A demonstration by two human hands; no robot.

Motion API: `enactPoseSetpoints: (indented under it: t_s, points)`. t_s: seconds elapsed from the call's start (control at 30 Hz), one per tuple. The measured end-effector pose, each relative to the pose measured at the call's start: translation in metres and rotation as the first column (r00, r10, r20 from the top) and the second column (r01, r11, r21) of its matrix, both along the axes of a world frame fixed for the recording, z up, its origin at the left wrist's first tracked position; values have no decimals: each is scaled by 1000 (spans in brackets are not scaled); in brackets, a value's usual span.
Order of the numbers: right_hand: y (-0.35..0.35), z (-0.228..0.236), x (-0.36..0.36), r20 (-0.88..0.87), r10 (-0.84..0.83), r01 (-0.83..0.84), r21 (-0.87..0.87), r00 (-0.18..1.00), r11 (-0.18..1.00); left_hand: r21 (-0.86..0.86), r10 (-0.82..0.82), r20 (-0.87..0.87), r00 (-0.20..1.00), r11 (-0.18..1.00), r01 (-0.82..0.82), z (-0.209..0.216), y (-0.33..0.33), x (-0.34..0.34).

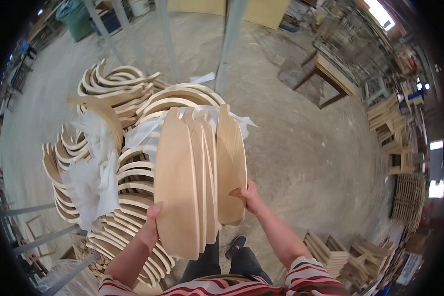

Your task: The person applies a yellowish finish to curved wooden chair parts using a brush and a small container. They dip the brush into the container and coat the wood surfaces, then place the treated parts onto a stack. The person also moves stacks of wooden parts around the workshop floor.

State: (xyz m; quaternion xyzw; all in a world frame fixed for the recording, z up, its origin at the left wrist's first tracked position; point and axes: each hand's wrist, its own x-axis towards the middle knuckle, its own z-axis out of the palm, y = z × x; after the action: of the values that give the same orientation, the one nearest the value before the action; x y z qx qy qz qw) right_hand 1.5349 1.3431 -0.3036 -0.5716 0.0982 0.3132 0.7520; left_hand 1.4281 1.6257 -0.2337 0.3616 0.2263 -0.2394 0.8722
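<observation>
Between my two hands stands a row of several pale, curved wooden panels (pixel 176 177) on edge, their ends narrowed by a notch. My left hand (pixel 152 224) grips the outer left side of the row near its lower end; most of its fingers are hidden behind the wood. My right hand (pixel 250 196) is closed around the edge of the rightmost panel (pixel 230 158), with the thumb on its face. A narrow gap parts this panel from the others. Behind and to the left lie stacks of similar curved panels (pixel 135 185), with white wrapping sheets (pixel 91 172) draped among them.
Grey metal posts (pixel 232 39) rise beyond the stacks, and metal bars (pixel 39 241) jut in at left. A wooden table (pixel 325 74) stands far right. Stacked wooden frames (pixel 407 197) line the right side, with more wooden parts (pixel 330 254) at lower right.
</observation>
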Motion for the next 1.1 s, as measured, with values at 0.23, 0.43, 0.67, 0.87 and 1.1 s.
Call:
enactPoseSetpoints:
  t_s: [0.23,0.43,0.67,0.87,1.1]
  points:
    - [5,-26,-56,-74,-190,202,238,979,950,218,49,-128,991,976,-20,10,-23,-4]
    - [26,-40,-56,111,-163,114,352,980,929,291,175,-44,984,944,-155,-11,-4,-20]
    - [95,-14,-66,235,170,-182,32,957,983,257,493,174,853,813,-522,-26,33,-108]
    - [168,-6,-61,201,632,-621,-123,749,774,154,704,228,673,656,-739,-49,72,-189]
    - [178,-16,-80,40,669,-668,-43,742,743,154,834,157,528,508,-848,-108,121,-260]
